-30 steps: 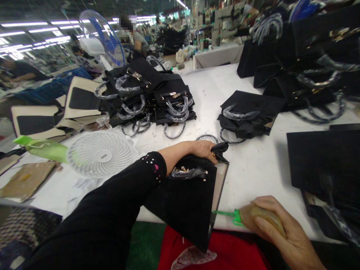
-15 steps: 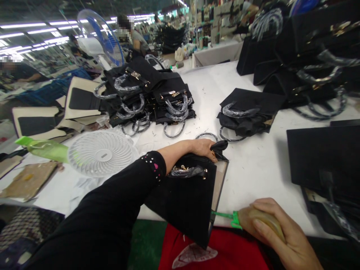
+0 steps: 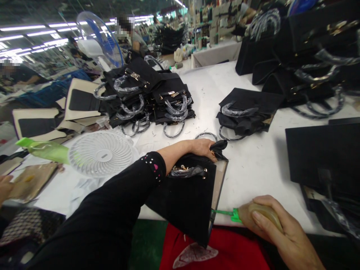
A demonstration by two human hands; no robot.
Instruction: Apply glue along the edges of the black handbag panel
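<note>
A black handbag (image 3: 182, 202) lies at the table's front edge, its lower corner hanging over a red cloth. My left hand (image 3: 203, 147) grips the bag's far upper corner, with the fingers partly hidden by folded black material. A plastic-wrapped handle (image 3: 188, 172) with gold fittings lies on the bag's upper face. Along the bag's right side, a pale inner strip (image 3: 219, 183) shows between the black edges. My right hand (image 3: 277, 225) is wrapped around a yellowish squeeze bottle (image 3: 263, 215). The bottle's thin green nozzle (image 3: 223, 212) points left, its tip at the bag's open side edge.
Stacks of black handbags (image 3: 168, 101) stand at the back, with more bags (image 3: 249, 110) to the right. A white round fan (image 3: 101, 153) and a green bottle (image 3: 46, 150) lie on the left. Another person's hand (image 3: 5, 187) is by a brown stained board (image 3: 35, 182).
Another person's hand has come in at the left edge beside the brown board. My right hand and the bottle have shifted very slightly; my left hand holds its place on the bag.
</note>
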